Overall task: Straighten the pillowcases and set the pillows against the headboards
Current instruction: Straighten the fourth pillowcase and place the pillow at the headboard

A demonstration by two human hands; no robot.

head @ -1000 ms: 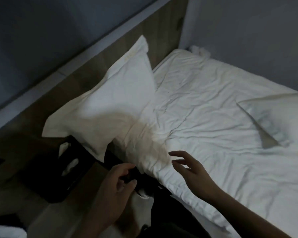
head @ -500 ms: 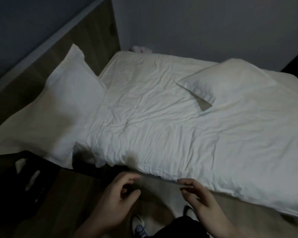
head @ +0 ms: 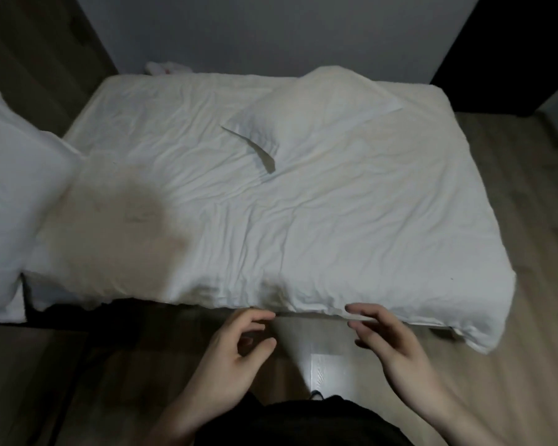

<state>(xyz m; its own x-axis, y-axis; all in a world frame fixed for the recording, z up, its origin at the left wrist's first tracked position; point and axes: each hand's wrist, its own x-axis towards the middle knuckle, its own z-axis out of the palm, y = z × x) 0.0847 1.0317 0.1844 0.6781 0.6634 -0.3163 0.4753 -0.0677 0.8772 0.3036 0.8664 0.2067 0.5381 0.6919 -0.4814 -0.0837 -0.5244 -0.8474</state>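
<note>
Dim room, view swung right from the propped white pillow [head: 10,188] at the headboard to the loose white pillow [head: 316,117] mid-bed; left hand [head: 236,349] and right hand [head: 390,342] empty, fingers loosely spread: likely next target.

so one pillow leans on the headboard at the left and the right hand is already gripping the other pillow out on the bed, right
Not quite. In the head view the right hand grips nothing; it hovers open at the duvet's near edge. The other pillow lies untouched on the bed's far side. One pillow is at the left.
</note>
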